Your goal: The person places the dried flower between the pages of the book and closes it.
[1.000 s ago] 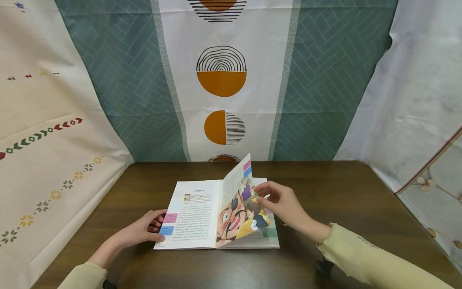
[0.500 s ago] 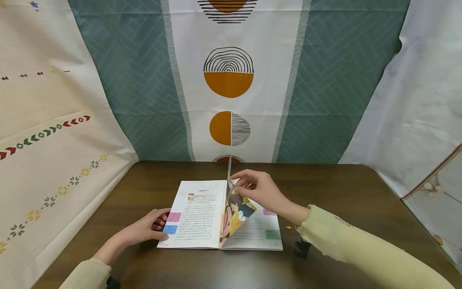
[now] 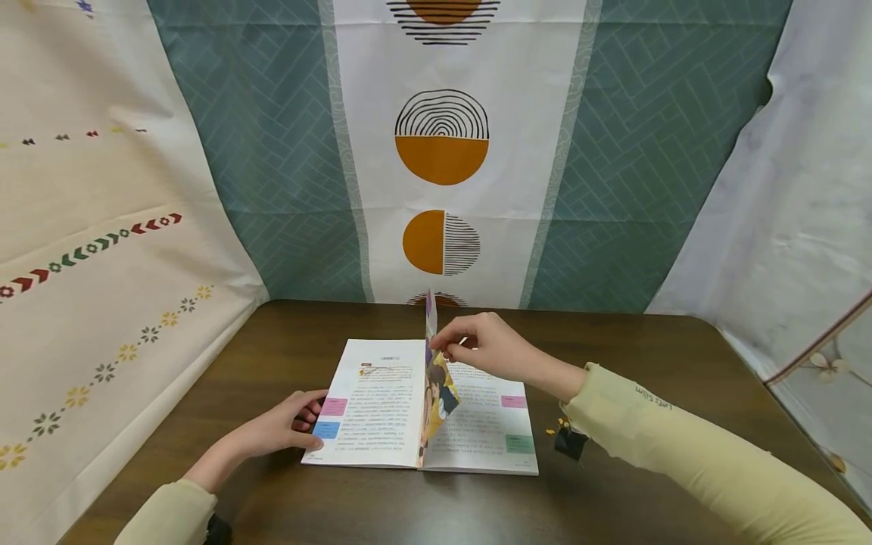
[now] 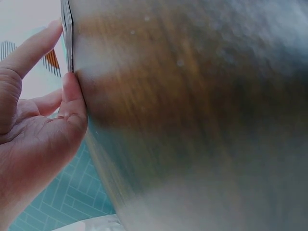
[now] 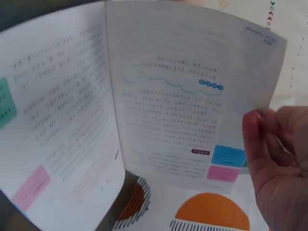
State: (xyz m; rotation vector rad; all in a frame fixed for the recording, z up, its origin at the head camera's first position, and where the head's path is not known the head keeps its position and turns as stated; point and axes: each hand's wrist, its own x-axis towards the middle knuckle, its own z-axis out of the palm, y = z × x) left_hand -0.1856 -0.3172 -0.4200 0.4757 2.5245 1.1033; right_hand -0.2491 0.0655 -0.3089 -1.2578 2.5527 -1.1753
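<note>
An open picture book [image 3: 378, 401] lies on the brown table, with printed text and coloured tabs on its pages. One illustrated page [image 3: 443, 393] stands almost upright at the spine, seen nearly edge-on. My right hand [image 3: 487, 346] pinches the outer edge of that page. In the right wrist view, the page's text side [image 5: 168, 106] spreads out, with the thumb and fingers [image 5: 252, 139] at its edge. My left hand [image 3: 279, 428] holds the book's left edge, its thumb on the lower corner of the page. The left wrist view shows the fingers [image 4: 72, 94] against the book's edge [image 4: 69, 38].
The wooden table [image 3: 327, 507] extends around the book. A patterned cloth [image 3: 450, 182] hangs behind it, with a cream cloth [image 3: 123, 288] on the left and a pale one [image 3: 783, 227] on the right. A small dark object with yellow bits [image 3: 568, 441] sits beneath the right sleeve.
My right hand has moved left with the page, which has swung from leaning right to nearly upright, uncovering more of the right-hand page. The left hand stays at the book's left edge.
</note>
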